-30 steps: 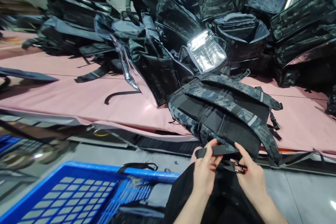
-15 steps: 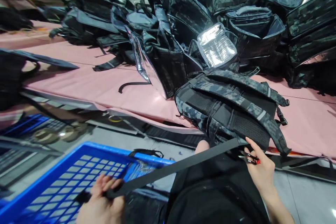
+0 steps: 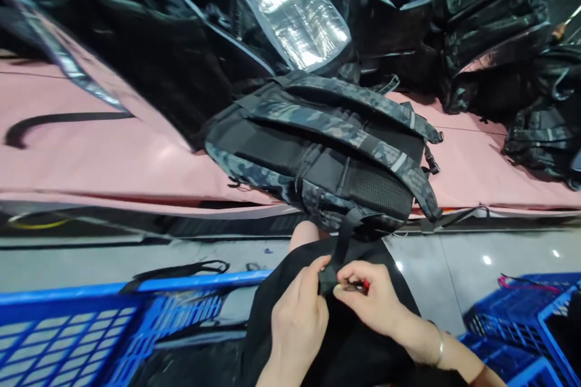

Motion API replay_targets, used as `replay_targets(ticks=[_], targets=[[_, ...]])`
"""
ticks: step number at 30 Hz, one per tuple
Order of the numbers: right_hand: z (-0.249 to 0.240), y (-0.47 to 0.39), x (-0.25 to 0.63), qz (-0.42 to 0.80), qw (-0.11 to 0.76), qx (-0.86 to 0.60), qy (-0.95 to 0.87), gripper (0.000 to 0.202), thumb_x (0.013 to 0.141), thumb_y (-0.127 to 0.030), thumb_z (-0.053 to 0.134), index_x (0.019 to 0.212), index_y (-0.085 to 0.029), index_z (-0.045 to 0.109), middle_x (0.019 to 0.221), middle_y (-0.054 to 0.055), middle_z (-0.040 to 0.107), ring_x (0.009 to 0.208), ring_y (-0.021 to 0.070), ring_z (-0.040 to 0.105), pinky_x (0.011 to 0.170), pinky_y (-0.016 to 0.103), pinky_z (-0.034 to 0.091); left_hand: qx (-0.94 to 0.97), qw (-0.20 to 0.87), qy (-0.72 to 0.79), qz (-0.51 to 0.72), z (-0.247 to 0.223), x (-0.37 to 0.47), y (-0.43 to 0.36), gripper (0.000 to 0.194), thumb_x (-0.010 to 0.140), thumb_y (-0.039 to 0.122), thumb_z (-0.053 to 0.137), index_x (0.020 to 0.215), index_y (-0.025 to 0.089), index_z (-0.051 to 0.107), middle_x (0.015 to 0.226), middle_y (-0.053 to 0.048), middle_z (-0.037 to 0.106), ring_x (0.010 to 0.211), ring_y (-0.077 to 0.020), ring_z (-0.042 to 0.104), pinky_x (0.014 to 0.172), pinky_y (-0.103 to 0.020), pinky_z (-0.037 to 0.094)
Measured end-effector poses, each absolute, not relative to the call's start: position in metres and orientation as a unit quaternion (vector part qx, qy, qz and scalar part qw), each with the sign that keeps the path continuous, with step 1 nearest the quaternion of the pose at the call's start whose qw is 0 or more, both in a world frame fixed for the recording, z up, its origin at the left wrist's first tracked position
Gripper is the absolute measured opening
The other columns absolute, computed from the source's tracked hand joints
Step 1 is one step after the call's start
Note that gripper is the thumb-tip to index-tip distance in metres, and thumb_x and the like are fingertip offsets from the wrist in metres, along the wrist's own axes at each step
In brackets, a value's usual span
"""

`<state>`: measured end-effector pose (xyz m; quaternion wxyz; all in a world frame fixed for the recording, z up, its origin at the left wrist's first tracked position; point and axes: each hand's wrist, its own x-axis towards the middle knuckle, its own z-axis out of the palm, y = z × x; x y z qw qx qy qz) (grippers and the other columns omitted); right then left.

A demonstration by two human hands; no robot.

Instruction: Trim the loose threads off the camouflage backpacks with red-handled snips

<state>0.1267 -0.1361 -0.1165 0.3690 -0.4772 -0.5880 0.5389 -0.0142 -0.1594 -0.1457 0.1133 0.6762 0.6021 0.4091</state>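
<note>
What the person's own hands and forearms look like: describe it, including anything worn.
The left hand and right hand are ungloved. No sleeve shows on either visible forearm. A thin, silvery bangle circles the right wrist.

From the left hand [image 3: 302, 305] and right hand [image 3: 374, 296], the backpack [image 3: 322, 172] lies at twelve o'clock on the table [image 3: 104, 163], one bag [image 3: 177, 66] beside it towards eleven. At ten — a strap [image 3: 68, 118], on the table; at two, another bag [image 3: 544, 136]. A crate [image 3: 54, 297] sits at nine, a second crate [image 3: 503, 308] at three.
</note>
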Motion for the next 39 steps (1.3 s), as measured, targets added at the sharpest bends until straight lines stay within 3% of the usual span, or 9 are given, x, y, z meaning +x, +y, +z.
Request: replay_targets(ticks=[3, 6, 10, 12, 15, 18, 25, 30, 39], targets=[[-0.117, -0.130, 0.125, 0.590, 0.366, -0.468, -0.547, 0.026, 0.074, -0.034, 0.063, 0.061, -0.016, 0.050, 0.053, -0.007, 0.038, 0.050, 0.0060, 0.032, 0.048, 0.020, 0.028, 0.661, 0.170, 0.599, 0.419, -0.142, -0.010, -0.163, 0.034, 0.079, 0.014, 0.043, 0.109, 0.018, 0.059, 0.098, -0.008, 0.068, 0.087, -0.0189, 0.066, 0.077, -0.029, 0.053], [-0.116, -0.124, 0.129, 0.610, 0.368, -0.460, -0.530, 0.028, 0.077, -0.038, 0.059, 0.063, -0.017, 0.048, 0.053, -0.007, 0.037, 0.050, 0.0056, 0.031, 0.047, 0.019, 0.027, 0.559, 0.330, 0.615, 0.448, -0.135, -0.009, -0.169, 0.030, 0.077, 0.030, 0.057, 0.105, 0.020, 0.063, 0.101, -0.006, 0.068, 0.090, -0.0212, 0.065, 0.080, -0.031, 0.053], [-0.114, -0.123, 0.134, 0.593, 0.344, -0.450, -0.573, 0.022, 0.078, -0.035, 0.059, 0.068, -0.017, 0.050, 0.056, -0.007, 0.043, 0.050, 0.0060, 0.038, 0.048, 0.018, 0.031, 0.352, 0.455, 0.646, 0.502, -0.136, -0.009, -0.173, 0.030, 0.063, 0.040, 0.072, 0.082, 0.018, 0.070, 0.080, -0.005, 0.070, 0.071, -0.0198, 0.065, 0.069, -0.030, 0.054], [-0.112, -0.126, 0.137, 0.553, 0.353, -0.456, -0.601, 0.015, 0.078, -0.029, 0.060, 0.087, -0.019, 0.054, 0.068, -0.005, 0.053, 0.059, 0.0083, 0.049, 0.056, 0.020, 0.040, 0.286, 0.457, 0.653, 0.532, -0.140, -0.008, -0.173, 0.032, 0.057, 0.040, 0.076, 0.078, 0.017, 0.071, 0.076, -0.005, 0.070, 0.068, -0.0188, 0.063, 0.067, -0.030, 0.054], [-0.109, -0.130, 0.140, 0.448, 0.379, -0.473, -0.657, 0.024, 0.083, -0.023, 0.054, 0.106, -0.021, 0.052, 0.090, 0.002, 0.061, 0.078, 0.0126, 0.058, 0.072, 0.025, 0.047, 0.252, 0.441, 0.652, 0.564, -0.143, -0.007, -0.171, 0.033, 0.056, 0.039, 0.077, 0.079, 0.016, 0.071, 0.074, -0.004, 0.069, 0.066, -0.0172, 0.062, 0.066, -0.029, 0.053], [-0.108, -0.133, 0.143, 0.362, 0.387, -0.468, -0.707, 0.018, 0.086, -0.022, 0.051, 0.102, -0.020, 0.056, 0.088, 0.004, 0.061, 0.078, 0.0143, 0.059, 0.072, 0.028, 0.048, 0.249, 0.418, 0.658, 0.575, -0.142, -0.006, -0.170, 0.032, 0.059, 0.038, 0.075, 0.082, 0.017, 0.071, 0.074, -0.003, 0.068, 0.066, -0.0152, 0.060, 0.067, -0.027, 0.052], [-0.110, -0.131, 0.142, 0.301, 0.389, -0.449, -0.746, 0.013, 0.088, -0.023, 0.050, 0.097, -0.019, 0.058, 0.081, 0.005, 0.062, 0.074, 0.0155, 0.059, 0.068, 0.029, 0.049, 0.301, 0.372, 0.664, 0.574, -0.138, 0.001, -0.174, 0.023, 0.063, 0.034, 0.074, 0.082, 0.021, 0.070, 0.082, -0.001, 0.068, 0.075, -0.0153, 0.062, 0.075, -0.026, 0.050], [-0.114, -0.129, 0.143, 0.300, 0.406, -0.455, -0.733, 0.011, 0.088, -0.022, 0.049, 0.084, -0.019, 0.059, 0.080, 0.004, 0.064, 0.073, 0.0157, 0.060, 0.068, 0.029, 0.047, 0.319, 0.347, 0.677, 0.565, -0.136, 0.002, -0.176, 0.024, 0.063, 0.035, 0.074, 0.081, 0.020, 0.070, 0.083, -0.003, 0.068, 0.076, -0.0182, 0.062, 0.078, -0.031, 0.050], [-0.113, -0.130, 0.145, 0.334, 0.412, -0.449, -0.720, 0.013, 0.086, -0.024, 0.052, 0.095, -0.020, 0.059, 0.080, 0.003, 0.062, 0.073, 0.0148, 0.060, 0.068, 0.027, 0.049, 0.240, 0.409, 0.665, 0.577, -0.138, 0.005, -0.171, 0.032, 0.060, 0.039, 0.074, 0.083, 0.018, 0.069, 0.084, -0.003, 0.068, 0.079, -0.0169, 0.061, 0.080, -0.029, 0.049]])
